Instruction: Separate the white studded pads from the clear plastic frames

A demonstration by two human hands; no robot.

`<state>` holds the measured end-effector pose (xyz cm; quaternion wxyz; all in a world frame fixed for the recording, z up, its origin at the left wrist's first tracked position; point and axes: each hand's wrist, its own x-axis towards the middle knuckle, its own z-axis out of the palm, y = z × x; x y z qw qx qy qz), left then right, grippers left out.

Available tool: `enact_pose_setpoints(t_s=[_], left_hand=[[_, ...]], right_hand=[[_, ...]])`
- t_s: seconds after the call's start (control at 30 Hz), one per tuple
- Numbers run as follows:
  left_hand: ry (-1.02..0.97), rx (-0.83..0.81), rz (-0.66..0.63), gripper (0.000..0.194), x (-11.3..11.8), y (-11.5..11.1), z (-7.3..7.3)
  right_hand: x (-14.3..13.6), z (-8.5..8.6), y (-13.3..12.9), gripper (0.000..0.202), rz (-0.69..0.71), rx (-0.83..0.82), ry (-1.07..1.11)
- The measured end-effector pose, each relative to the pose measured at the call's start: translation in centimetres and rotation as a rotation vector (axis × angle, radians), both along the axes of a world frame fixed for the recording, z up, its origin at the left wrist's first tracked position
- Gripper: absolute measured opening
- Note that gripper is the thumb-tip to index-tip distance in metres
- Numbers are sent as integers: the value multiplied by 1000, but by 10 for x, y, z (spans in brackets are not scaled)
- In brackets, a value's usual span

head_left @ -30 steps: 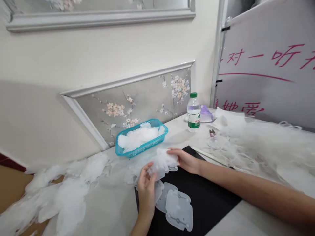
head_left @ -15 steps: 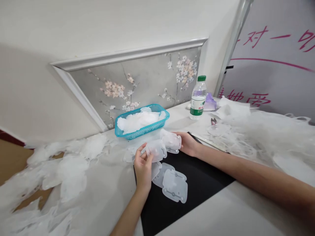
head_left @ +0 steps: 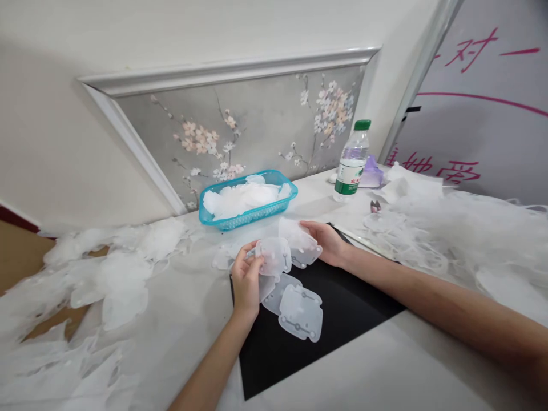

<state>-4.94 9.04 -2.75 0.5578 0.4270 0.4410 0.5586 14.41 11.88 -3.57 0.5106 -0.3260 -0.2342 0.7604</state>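
My left hand (head_left: 247,279) pinches a translucent, rounded plastic sheet (head_left: 274,256) by its left edge, thumb in front. My right hand (head_left: 326,242) has its fingers closed behind a second translucent sheet (head_left: 305,251), which stands tilted just right of the first. The two sheets overlap or lie very close; whether they are joined I cannot tell. Below them, a chain of similar sheets hangs or lies over a black mat (head_left: 342,319); the lowest sheet (head_left: 301,313) shows a grey line with dots along its edge.
Behind my hands stands a blue basket (head_left: 240,221) heaped with white pieces. A green-capped water bottle (head_left: 353,162) is at the back right, beside a purple packet (head_left: 373,174). Tangled translucent plastic scraps (head_left: 466,234) cover the right side, and more plastic pieces (head_left: 115,291) spread at left.
The view has shifted slightly. The sheet at my right hand has tilted, its lower right corner swinging outward. My left hand keeps its pinch on the other sheet.
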Motion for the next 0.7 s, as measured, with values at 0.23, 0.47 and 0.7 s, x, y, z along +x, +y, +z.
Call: enact_pose_setpoints(t_s=[0.23,0.47,0.7], left_hand=[[43,17,33,42,-2,-1,0],[55,-14,183,36,-1,3,-1],[74,0,247,34,-2,6,-5]], right_hand=[[-1,5,-2,14,1,-7,10],[0,3,-1,4,-37,37,9],[4,-3,3,6,-13,116,-36]])
